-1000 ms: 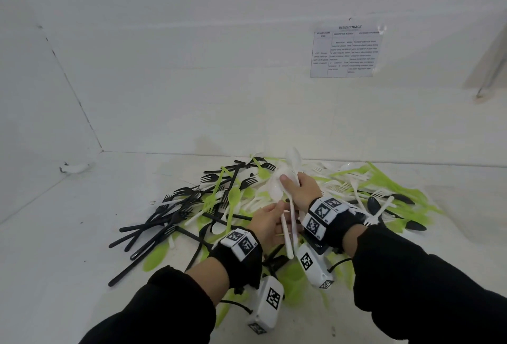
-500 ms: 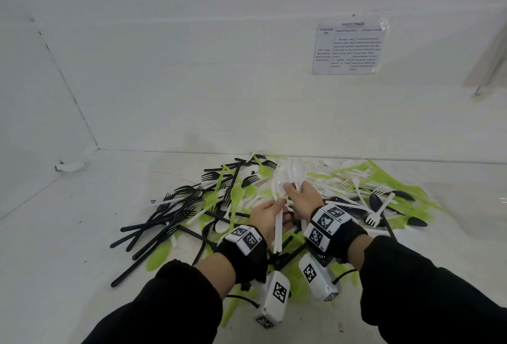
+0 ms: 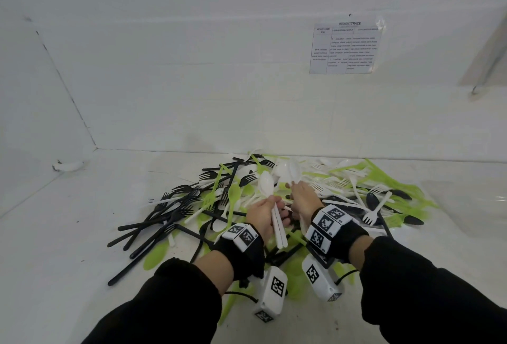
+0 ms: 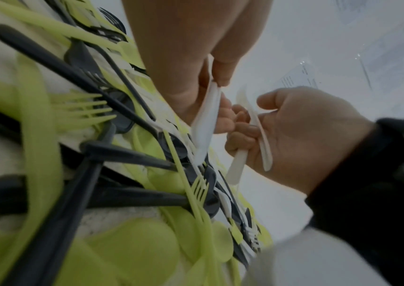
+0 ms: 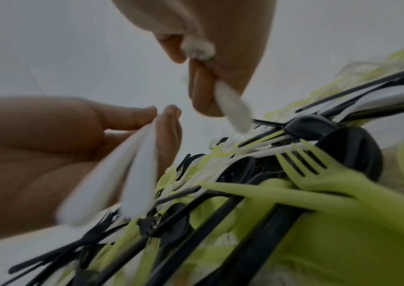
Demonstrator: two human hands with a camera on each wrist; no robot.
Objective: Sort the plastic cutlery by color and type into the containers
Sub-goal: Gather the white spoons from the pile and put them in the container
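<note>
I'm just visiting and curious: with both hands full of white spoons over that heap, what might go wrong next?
1. The left hand grips the white plastic spoons by their thin handles alone; one could slip back into the mixed pile of black, green and white plastic cutlery.
2. The right hand holds more white spoons; passing them across may fumble.
3. No container is in view.

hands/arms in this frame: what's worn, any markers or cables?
Both arms wear black long sleeves. Each wrist has a black strap with white blocks of black square fiducial markers, and a white camera box hangs below it, also tagged, on a thin black cable. Hands bare.
</note>
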